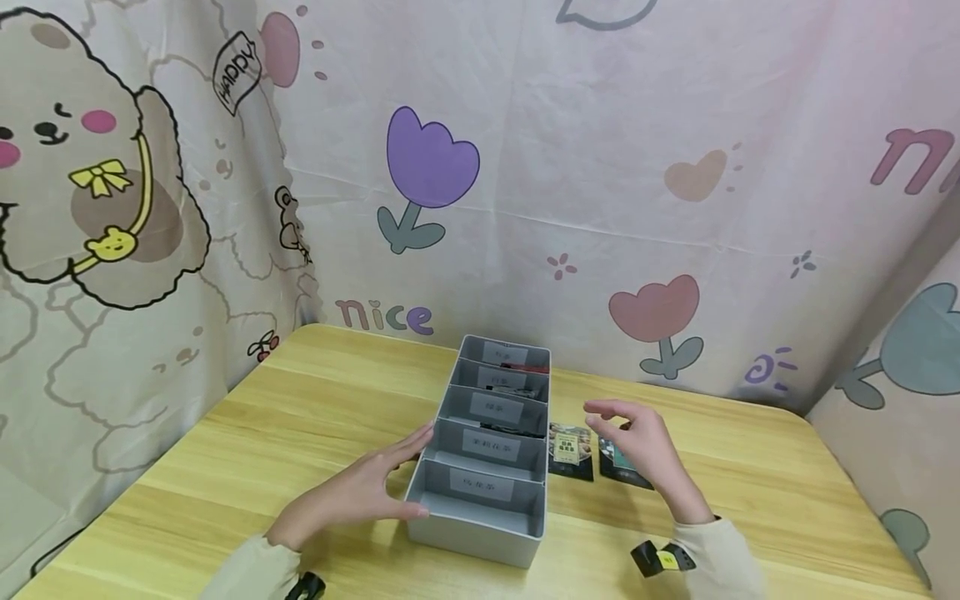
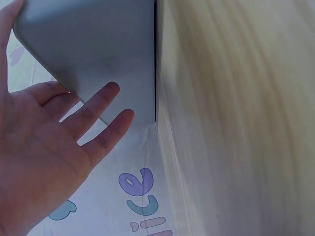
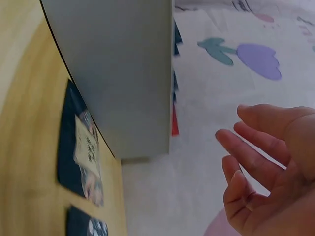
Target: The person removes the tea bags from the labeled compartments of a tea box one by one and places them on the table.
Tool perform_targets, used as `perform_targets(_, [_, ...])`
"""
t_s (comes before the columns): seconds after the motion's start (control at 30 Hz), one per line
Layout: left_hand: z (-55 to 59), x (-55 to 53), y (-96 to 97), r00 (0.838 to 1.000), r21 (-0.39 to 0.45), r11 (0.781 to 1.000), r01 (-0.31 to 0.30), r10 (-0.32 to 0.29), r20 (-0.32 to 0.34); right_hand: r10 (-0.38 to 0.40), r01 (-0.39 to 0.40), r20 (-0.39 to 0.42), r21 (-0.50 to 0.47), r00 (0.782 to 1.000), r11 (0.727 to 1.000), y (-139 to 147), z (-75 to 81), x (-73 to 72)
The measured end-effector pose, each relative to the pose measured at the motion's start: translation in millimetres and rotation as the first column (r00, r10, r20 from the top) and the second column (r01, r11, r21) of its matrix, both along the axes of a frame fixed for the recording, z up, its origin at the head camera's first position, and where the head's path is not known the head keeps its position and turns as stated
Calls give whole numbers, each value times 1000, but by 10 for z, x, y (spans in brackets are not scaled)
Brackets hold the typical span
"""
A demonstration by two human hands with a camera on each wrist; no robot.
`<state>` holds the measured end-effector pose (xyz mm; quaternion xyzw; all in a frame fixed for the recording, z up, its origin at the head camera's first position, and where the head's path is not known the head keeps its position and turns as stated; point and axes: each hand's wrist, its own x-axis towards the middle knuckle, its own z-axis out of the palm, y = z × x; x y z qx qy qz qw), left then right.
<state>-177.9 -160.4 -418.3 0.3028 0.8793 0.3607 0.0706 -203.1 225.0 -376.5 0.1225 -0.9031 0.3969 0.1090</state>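
A long grey divided box (image 1: 480,533) stands on the table, its compartments in a row with white paper labels on the dividers. My left hand (image 1: 367,483) rests along its left side, thumb at the near corner and fingers extended; in the left wrist view the fingers of this hand (image 2: 54,128) lie against the box wall (image 2: 108,44). Over the tabletop to the right of the box hovers my right hand (image 1: 637,437), loosely bent and holding nothing. Below and beside it lie two dark packets: one with a yellow label (image 1: 572,454) and one partly hidden with a green label (image 1: 626,471).
Slim packets stick up in the far three compartments, including a red one (image 1: 528,367). The two nearest compartments show bare floors. Behind the wooden table (image 1: 300,417) hangs a printed cloth (image 1: 525,167), close to the far end of the box.
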Motion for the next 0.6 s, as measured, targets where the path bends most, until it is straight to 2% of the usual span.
perform_targets(0.2, [-1,-4,-10,1000,2,1000,-4,4,2,72,-72,19,-23,997,997,-185,-35,-40])
perform_targets(0.37, [2,-3,2,1000,4,1000,-6,6,7,81,-76,68,-64,994,995,-280,-98,-38])
perform_targets(0.5, [9,-11,23,1000,4,1000,13,-13,17,87,-83,109,-40,990,996,-292,-163,-36])
perform_targets(0.6, [12,-7,10,1000,2,1000,9,-9,15,137,-138,106,8,985,990,-305,-170,-69])
